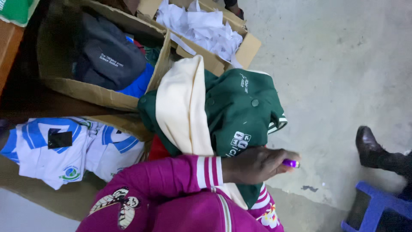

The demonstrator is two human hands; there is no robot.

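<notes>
A green jacket (pixel 240 111) with cream sleeves (pixel 182 107) lies bunched across my lap and against a cardboard box. My left hand (pixel 253 165), in a magenta sleeve with white-striped cuff, rests on the jacket's lower edge and is closed around a small purple object (pixel 291 163) that sticks out past my fingers. Only the striped cuff (pixel 262 201) of my other arm shows below the jacket; my right hand is hidden under the fabric.
An open cardboard box (pixel 98 92) holds dark and blue clothes. A second box (pixel 246 47) behind holds white scraps. White-and-blue shirts (pixel 64 150) lie at the left. Grey concrete floor is at the right, with another person's black shoe (pixel 369 146) and a blue stool (pixel 377 206).
</notes>
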